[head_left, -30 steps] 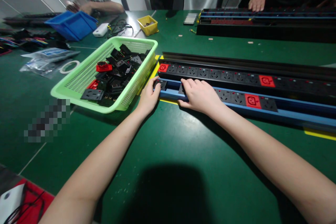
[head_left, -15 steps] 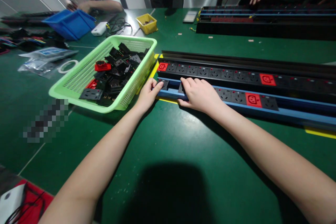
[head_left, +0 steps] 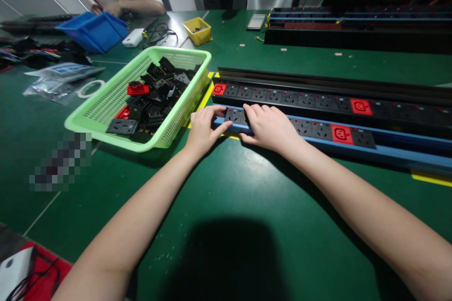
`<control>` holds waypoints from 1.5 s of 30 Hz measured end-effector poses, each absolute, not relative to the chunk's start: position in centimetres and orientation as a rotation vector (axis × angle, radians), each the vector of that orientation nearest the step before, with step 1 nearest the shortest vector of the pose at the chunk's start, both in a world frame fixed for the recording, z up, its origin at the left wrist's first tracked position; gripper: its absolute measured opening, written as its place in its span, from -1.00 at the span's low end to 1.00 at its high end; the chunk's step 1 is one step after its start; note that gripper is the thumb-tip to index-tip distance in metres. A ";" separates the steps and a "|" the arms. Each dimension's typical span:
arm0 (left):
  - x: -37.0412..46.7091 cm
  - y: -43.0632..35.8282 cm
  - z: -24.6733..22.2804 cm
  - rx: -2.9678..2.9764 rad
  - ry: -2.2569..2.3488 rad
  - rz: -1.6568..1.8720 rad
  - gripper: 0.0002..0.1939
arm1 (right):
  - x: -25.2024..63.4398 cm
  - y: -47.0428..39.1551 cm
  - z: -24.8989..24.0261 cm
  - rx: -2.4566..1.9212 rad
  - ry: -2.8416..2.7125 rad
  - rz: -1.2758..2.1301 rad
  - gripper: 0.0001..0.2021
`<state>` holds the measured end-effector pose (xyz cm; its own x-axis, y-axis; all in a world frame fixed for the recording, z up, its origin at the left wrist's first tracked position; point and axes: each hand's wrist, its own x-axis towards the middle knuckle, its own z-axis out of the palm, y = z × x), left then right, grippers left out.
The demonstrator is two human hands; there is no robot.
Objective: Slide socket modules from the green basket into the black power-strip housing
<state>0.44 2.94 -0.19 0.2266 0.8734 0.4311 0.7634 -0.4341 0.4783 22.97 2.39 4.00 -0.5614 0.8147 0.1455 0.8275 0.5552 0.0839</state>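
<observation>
A blue rail (head_left: 399, 154) holding black socket modules and one red module (head_left: 342, 134) lies across the table. At its left end my left hand (head_left: 205, 129) has thumb and fingers apart, beside a black socket module (head_left: 233, 115). My right hand (head_left: 268, 127) is wrapped over the rail just right of that module, fingers on top and thumb along the near side, covering some modules. Behind it runs a black rail (head_left: 289, 108) with black sockets and red ones. A green basket (head_left: 165, 142) of loose black and red modules stands left of my left hand.
A blue bin (head_left: 95, 33), a yellow box (head_left: 197, 31), a white device (head_left: 133, 38) and plastic bags (head_left: 63, 75) stand toward the back left. More black rails (head_left: 353, 40) lie at the back right. People are across the table.
The black module at the rail's left end has slid right, against the other modules, closing the gap. My left hand has moved slightly right and its fingers have spread. A person's hand at the back right has withdrawn.
</observation>
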 end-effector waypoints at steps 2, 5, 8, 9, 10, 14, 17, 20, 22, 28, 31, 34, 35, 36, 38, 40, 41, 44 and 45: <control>0.6 2.7 -0.3 2.405 1.515 0.913 -0.36 | 23.0 2.4 4.0 -1.425 -2.697 -0.218 -0.27; 0.6 2.7 -0.6 2.430 1.460 0.831 -0.23 | 23.0 2.4 4.1 -1.426 -2.705 -0.221 -0.25; 0.4 2.9 -0.8 2.386 1.476 0.870 -0.30 | 23.0 2.4 4.0 -1.420 -2.701 -0.217 -0.25; 0.3 3.0 -0.9 2.373 1.477 0.879 -0.32 | 23.0 2.4 4.0 -1.417 -2.700 -0.215 -0.25; 0.3 3.1 -0.9 2.361 1.479 0.885 -0.33 | 23.0 2.4 4.0 -1.414 -2.698 -0.213 -0.26; 0.2 3.2 -0.7 2.329 1.489 0.874 -0.37 | 23.0 2.4 4.0 -1.406 -2.694 -0.210 -0.27; 0.1 3.1 -0.8 2.342 1.480 0.873 -0.39 | 23.0 2.3 4.0 -1.407 -2.688 -0.220 -0.28; 0.0 3.1 -1.1 2.422 1.445 0.888 -0.35 | 22.9 2.3 4.0 -1.413 -2.692 -0.221 -0.27; 0.0 3.1 -1.3 2.477 1.446 0.893 -0.33 | 22.9 2.3 4.0 -1.417 -2.697 -0.217 -0.26; 0.2 3.0 -1.3 2.525 1.409 0.948 -0.32 | 23.0 2.4 4.0 -1.419 -2.698 -0.225 -0.26; 0.2 2.7 -1.0 2.498 1.425 0.956 -0.28 | 23.0 2.3 4.0 -1.422 -2.696 -0.217 -0.27; 0.2 2.4 -0.9 2.547 1.413 0.950 -0.33 | 23.0 2.3 4.0 -1.418 -2.691 -0.212 -0.29; 0.2 2.3 -0.9 2.576 1.394 0.945 -0.36 | 22.9 2.3 4.0 -1.415 -2.692 -0.215 -0.29; 0.2 2.3 -0.9 2.603 1.370 0.941 -0.38 | 22.9 2.3 4.0 -1.412 -2.692 -0.218 -0.29; 0.3 2.3 -0.9 2.632 1.317 0.927 -0.41 | 23.0 2.3 4.0 -1.407 -2.693 -0.221 -0.28; 0.3 2.3 -0.9 2.628 1.296 0.903 -0.43 | 23.0 2.3 4.0 -1.404 -2.697 -0.215 -0.28; 0.3 2.3 -0.9 2.620 1.300 0.890 -0.43 | 23.0 2.3 4.0 -1.403 -2.698 -0.213 -0.28; 0.6 2.3 -0.8 2.601 1.340 0.862 -0.44 | 23.0 2.4 4.0 -1.401 -2.700 -0.218 -0.27; 0.7 2.2 -0.7 2.597 1.360 0.856 -0.45 | 23.0 2.4 4.0 -1.401 -2.697 -0.221 -0.27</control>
